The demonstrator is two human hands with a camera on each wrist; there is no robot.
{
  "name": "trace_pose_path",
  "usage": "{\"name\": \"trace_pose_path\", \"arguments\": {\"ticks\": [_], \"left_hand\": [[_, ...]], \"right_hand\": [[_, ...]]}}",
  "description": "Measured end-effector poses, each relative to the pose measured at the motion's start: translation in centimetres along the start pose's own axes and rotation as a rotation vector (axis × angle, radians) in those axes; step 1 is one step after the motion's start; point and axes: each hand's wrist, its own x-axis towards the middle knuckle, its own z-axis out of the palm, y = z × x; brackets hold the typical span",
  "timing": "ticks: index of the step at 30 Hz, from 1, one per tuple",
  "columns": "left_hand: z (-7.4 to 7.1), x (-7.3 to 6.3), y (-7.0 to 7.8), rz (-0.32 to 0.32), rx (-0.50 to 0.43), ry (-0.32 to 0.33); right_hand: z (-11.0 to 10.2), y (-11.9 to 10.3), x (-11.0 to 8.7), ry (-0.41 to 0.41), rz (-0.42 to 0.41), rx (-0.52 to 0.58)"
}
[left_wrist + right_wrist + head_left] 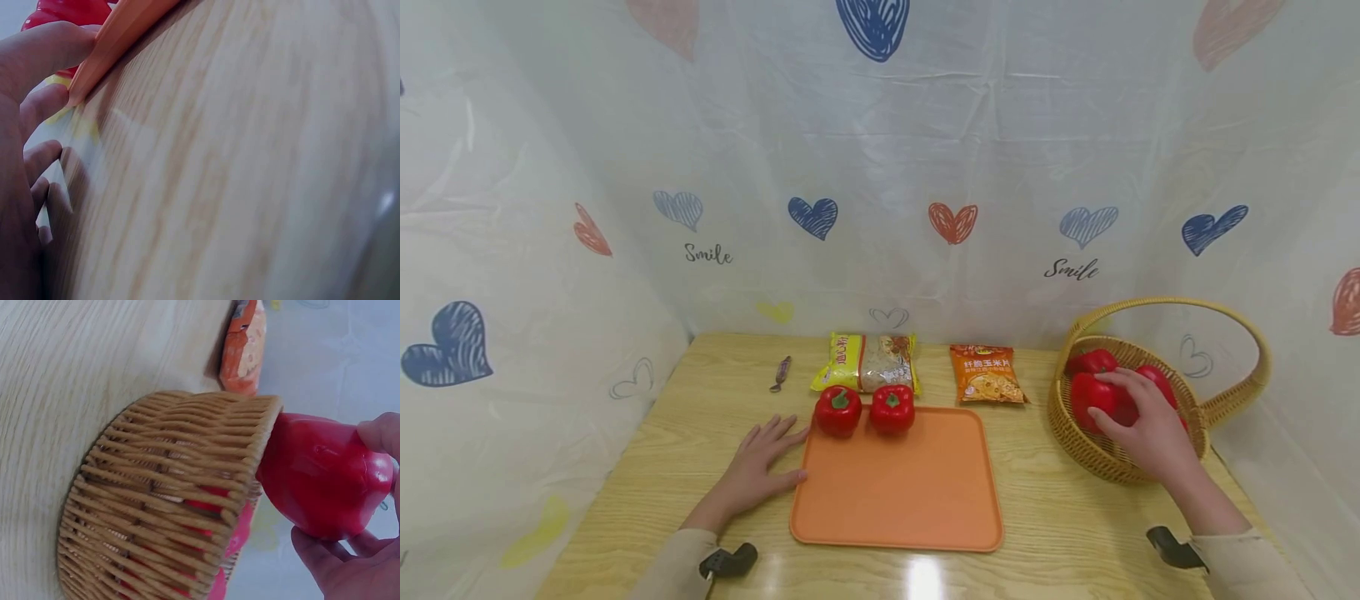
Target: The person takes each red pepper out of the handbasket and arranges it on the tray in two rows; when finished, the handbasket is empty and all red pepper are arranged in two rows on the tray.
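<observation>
My right hand [1152, 429] grips a red bell pepper [325, 472] at the mouth of the wicker basket [156, 481], fingers and thumb on its sides. Several more red peppers, among them one at the back [1093, 360], lie in the basket. At the left, my left hand [756, 471] is spread flat, its thumb and index finger touching the left edge of the orange tray [898, 492]. Two red bell peppers with green stems, one at the corner [838, 414] and one beside it [892, 411], sit along the tray's far edge.
Behind the tray lie a yellow snack packet [868, 363] and an orange snack packet [988, 375]. A small wrapped candy [781, 373] is at the far left. The basket's tall handle [1232, 408] arches over it. A heart-printed curtain [880, 167] borders the wooden table [1037, 533].
</observation>
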Motion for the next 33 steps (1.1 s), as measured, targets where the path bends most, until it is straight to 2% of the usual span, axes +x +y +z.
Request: {"name": "trace_pose_path", "arguments": {"ticks": [21,33], "left_hand": [[-0.1,0.0,0.3,-0.012,-0.005,-0.003],[0.0,0.0,0.2,-0.007,0.004,0.001]], "right_hand": [[0.7,-2.4,-0.2,0.047,-0.041,0.018],[2.1,-3.6,0.0,0.03,-0.061,0.045]]}}
